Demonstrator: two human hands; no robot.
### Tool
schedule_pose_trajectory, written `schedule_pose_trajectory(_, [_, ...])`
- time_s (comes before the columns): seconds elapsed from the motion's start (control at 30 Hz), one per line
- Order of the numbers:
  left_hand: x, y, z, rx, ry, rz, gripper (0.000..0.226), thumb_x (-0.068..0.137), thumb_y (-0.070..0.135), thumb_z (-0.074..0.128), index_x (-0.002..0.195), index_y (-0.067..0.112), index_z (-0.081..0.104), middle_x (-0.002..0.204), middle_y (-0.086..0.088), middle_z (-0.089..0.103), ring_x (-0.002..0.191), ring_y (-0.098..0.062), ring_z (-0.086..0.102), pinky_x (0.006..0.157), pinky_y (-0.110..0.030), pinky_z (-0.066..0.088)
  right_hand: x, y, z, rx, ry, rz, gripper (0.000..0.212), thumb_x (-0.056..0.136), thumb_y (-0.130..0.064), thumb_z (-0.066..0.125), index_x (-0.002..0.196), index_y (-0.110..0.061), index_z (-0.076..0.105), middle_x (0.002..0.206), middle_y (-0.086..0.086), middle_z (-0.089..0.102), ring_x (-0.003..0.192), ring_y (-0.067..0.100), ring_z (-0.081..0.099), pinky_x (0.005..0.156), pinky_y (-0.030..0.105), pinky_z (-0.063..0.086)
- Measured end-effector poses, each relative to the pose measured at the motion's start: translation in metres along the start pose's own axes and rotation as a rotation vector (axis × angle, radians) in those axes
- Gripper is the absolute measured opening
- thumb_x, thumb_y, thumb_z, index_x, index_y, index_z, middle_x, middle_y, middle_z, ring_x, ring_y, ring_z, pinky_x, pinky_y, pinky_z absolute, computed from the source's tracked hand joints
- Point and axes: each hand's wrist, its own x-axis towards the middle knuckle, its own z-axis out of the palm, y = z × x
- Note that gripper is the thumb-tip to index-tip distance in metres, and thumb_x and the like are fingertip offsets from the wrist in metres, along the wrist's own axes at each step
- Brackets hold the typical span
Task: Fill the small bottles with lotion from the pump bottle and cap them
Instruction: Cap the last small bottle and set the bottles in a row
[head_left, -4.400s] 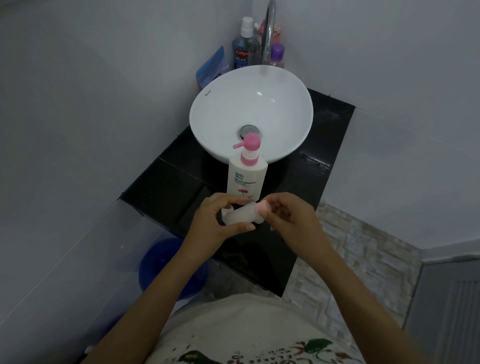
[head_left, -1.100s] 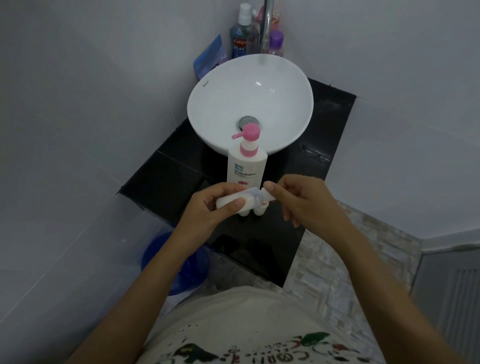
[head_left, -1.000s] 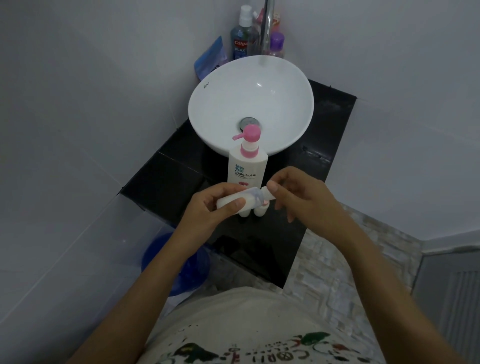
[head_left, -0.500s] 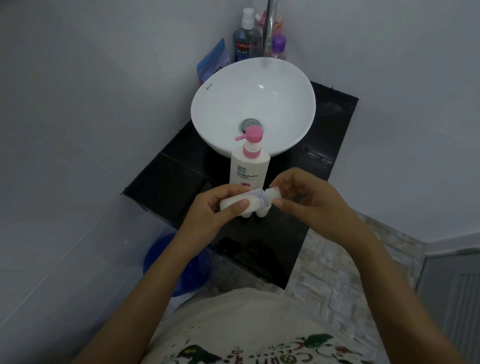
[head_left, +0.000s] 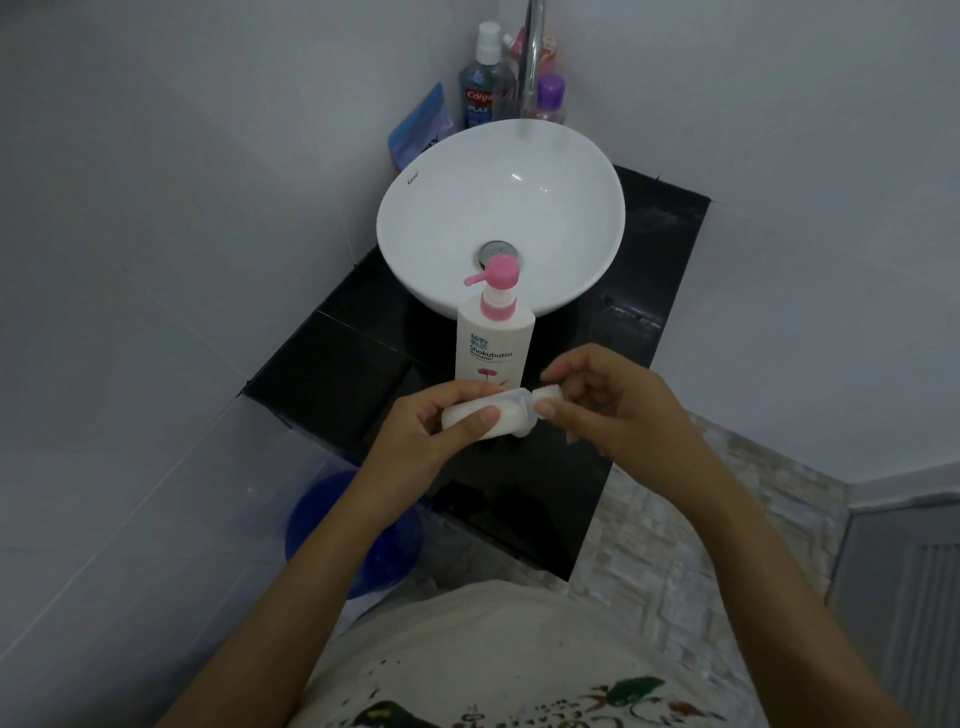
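Small bottle (head_left: 496, 418): gripped sideways in left hand (head_left: 434, 434); right hand (head_left: 605, 402) fingers pinch its cap (head_left: 548, 397). Capping under way, judged. Pump bottle (head_left: 493, 340) stands beyond. Other bottles: unclear.

White pump bottle (head_left: 494, 348), pink pump (head_left: 497, 275)

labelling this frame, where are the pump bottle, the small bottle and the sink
pump bottle (head_left: 491, 348): head view, on its white label front
small bottle (head_left: 506, 417): head view, on its body by the left thumb
sink (head_left: 415, 208): head view, on its left rim
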Motion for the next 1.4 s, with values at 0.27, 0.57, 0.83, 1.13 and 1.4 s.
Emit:
schedule_pose_trajectory(0.27, [0.001,-0.001,0.002,-0.053,0.023,-0.011,0.023,0.082,0.009,0.062,0.103,0.015,0.067,0.098,0.012,0.07,0.098,0.001,0.062,0.076,-0.012,0.049,0.001,0.0,0.004,0.079,0.015,0.036,0.008,0.086,-0.018,0.062,0.093,-0.02,0.066,0.064,0.002,0.064,0.045,0.006,0.051,0.042,0.016,0.042])
schedule_pose_trajectory(0.57, [0.004,-0.008,0.002,-0.04,0.092,0.017,0.033,0.076,0.011,0.068,0.109,0.007,0.067,0.11,-0.001,0.069,0.105,-0.009,0.063,0.079,-0.015,0.05,0.007,0.002,0.025,0.198,0.178,0.161,0.009,0.087,-0.018,0.061,0.091,-0.011,0.066,0.06,-0.003,0.06,0.04,0.0,0.048,0.04,0.008,0.037])
schedule_pose_trajectory(0.83, [0.008,-0.012,0.001,0.0,0.113,0.035,0.036,0.072,0.019,0.07,0.107,0.011,0.067,0.11,0.0,0.069,0.106,-0.011,0.062,0.081,-0.017,0.051,0.016,0.004,0.027,0.195,0.205,0.167,0.008,0.087,-0.019,0.061,0.088,-0.012,0.065,0.063,-0.001,0.061,0.042,-0.001,0.05,0.042,0.007,0.037])
schedule_pose_trajectory(1.13, [0.01,-0.014,0.0,0.058,0.09,0.059,0.03,0.076,0.005,0.071,0.104,0.012,0.066,0.108,0.002,0.067,0.103,-0.006,0.061,0.074,-0.012,0.05,0.02,0.007,0.029,0.171,0.197,0.151,0.005,0.086,-0.02,0.063,0.088,-0.015,0.064,0.065,-0.003,0.061,0.045,-0.003,0.051,0.044,0.006,0.039])
schedule_pose_trajectory(1.4, [0.024,-0.039,-0.014,0.425,0.066,0.051,0.046,0.072,0.032,0.076,0.115,0.026,0.062,0.106,0.009,0.066,0.095,-0.005,0.061,0.082,-0.024,0.052,0.027,0.021,0.035,-0.001,0.195,0.087,0.028,0.081,-0.023,0.07,0.108,-0.018,0.064,0.081,0.005,0.067,0.068,0.014,0.062,0.062,0.021,0.053])
